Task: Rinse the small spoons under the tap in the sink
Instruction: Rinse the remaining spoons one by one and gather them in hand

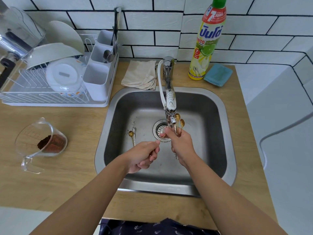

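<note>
While the right hand (182, 141) grips two gold spoons (179, 122) beside the tap (170, 99), the left hand (144, 155) pinches another's handle.

Two small gold spoons (179, 122) stand bowl-up in my right hand (180, 143) beside the tap (170, 102) spout. My left hand (144, 154) pinches another spoon's thin handle (163, 137). Two more spoons (132, 134) lie on the sink (211, 133) floor.

Brushed stainless-steel sink (218, 133) with a dull, water-marked floor; polished chrome tap (169, 92). Small spoons (179, 121) of glossy gold-toned metal. Matt wood-grain countertop (67, 175). Clear plastic measuring jug (40, 141). Soft beige cloth (139, 74). White plastic dish rack (50, 99). Glossy white wall tiles (152, 21).
</note>
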Demonstrator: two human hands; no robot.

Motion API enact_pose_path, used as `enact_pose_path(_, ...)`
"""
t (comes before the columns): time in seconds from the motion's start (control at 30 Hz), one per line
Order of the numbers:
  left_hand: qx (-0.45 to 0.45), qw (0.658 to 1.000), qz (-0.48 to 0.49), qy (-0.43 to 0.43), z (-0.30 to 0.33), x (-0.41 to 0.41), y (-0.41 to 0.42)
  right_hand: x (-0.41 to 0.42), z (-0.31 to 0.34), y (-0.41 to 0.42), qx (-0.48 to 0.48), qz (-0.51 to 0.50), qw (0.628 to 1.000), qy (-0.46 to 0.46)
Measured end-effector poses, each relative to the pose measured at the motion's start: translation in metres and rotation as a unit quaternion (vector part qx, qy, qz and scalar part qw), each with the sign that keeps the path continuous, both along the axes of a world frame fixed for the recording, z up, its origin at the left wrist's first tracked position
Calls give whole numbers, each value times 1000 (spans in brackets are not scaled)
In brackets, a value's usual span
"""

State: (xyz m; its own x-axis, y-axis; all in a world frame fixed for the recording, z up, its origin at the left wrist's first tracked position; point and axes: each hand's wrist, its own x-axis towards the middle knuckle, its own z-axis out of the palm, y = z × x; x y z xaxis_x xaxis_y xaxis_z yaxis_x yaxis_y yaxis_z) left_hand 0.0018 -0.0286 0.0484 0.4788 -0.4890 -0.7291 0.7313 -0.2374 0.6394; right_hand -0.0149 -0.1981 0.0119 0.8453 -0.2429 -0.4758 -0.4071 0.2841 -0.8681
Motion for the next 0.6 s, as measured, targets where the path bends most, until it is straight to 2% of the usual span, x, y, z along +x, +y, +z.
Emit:
enact_pose_path(0.07, -28, 999, 26, 31, 0, 0, -1, 4, 2, -2, 20, -2, 1000, 17)
enact_pose_path(0.17, -112, 983, 83, 117, -1, 4, 3, 6, 2, -7, 130, 26, 991, -7)
enact_pose_path(0.23, -142, 974, 86, 154, 1, 5, 4, 6, 2, -10, 166, 35, 985, -26)
enact_pose_path(0.27, -130, 979, 73, 140, 2, 5, 5, 7, 2, -10, 169, 28, 985, -31)
enact_pose_path(0.33, -59, 997, 15, 40, 2, 2, 3, 10, 2, -9, 149, -2, 989, -21)
enact_pose_path(0.4, 12, 997, -39, -64, 2, -1, -2, 12, 1, -8, 107, -26, 994, 3)
enact_pose_path(0.43, 29, 995, -42, -90, 1, -2, -4, 12, 0, -7, 94, -29, 995, 9)
enact_pose_path(0.6, 36, 992, -24, -119, -4, -3, -4, 7, -3, -9, 114, -3, 993, -8)
